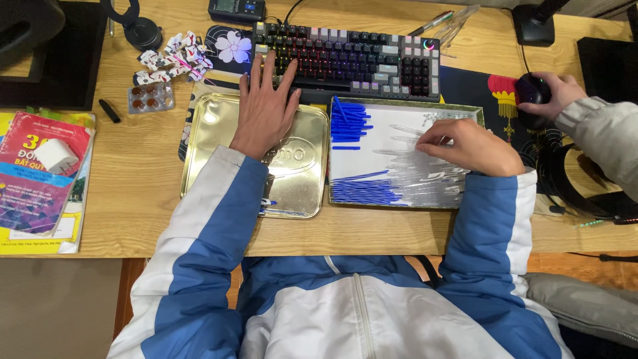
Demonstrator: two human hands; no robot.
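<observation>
The left hand (266, 110) lay flat and open, fingers spread, its palm on the far part of a gold metal lid (219, 143) and its fingertips reaching onto the near edge of a keyboard (349, 60); it gripped nothing. The right hand (468, 146) was curled loosely over a shallow tin tray (405, 105) just to the right of the lid, its fingertips pinched on the clear plastic pen barrels (425, 176) heaped there, though whether it held one barrel or merely touched the heap could not be told. Blue pen refills (349, 123) lay in a bundle at the tray's far left, with more fanned along its near edge. One assembled pen (276, 207) rested on the near part of the lid, beside the left sleeve. To the far left of the lid sat a blister pack of pills (149, 98) and a cluster of patterned wrappers (174, 58); books (43, 179) lay at the left edge of the desk. On the right, another person's hand (555, 93) rested on a dark mouse (531, 90), well apart from the tray.
</observation>
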